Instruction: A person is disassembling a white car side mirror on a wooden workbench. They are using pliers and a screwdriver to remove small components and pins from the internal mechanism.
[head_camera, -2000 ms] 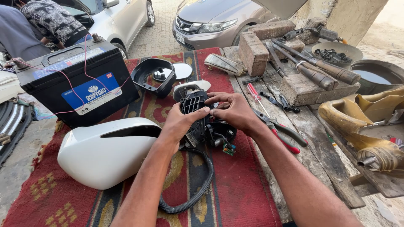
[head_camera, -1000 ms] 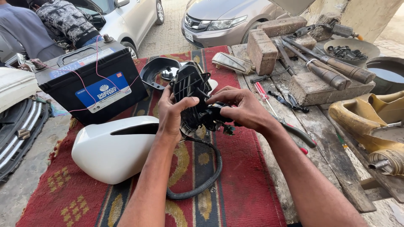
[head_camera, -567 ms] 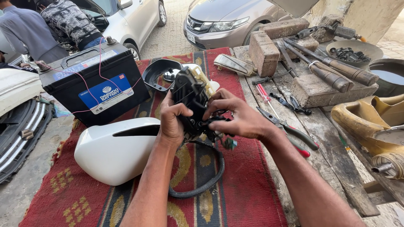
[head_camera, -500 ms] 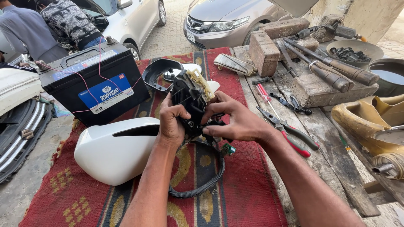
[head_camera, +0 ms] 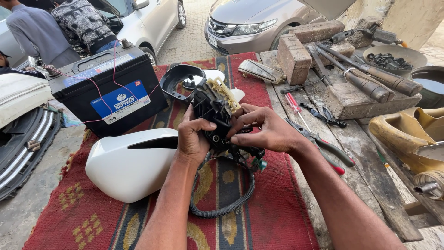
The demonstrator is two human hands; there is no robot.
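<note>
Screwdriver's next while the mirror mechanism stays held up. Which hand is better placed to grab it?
Right, probably. The red-handled screwdriver lies on the planks just beyond the right hand. The left hand wraps the black mirror mechanism from the far side, nearer the white mirror cover.

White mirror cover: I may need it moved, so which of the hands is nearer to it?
Left. The left hand grips the black mechanism just beside the white mirror cover, apart from it; the right hand is on the mechanism's far side.

Rug: red, patterned.
Battery: black, upright on rug.
Mirror cover: white, beside battery.
Bricks: on bench.
</note>
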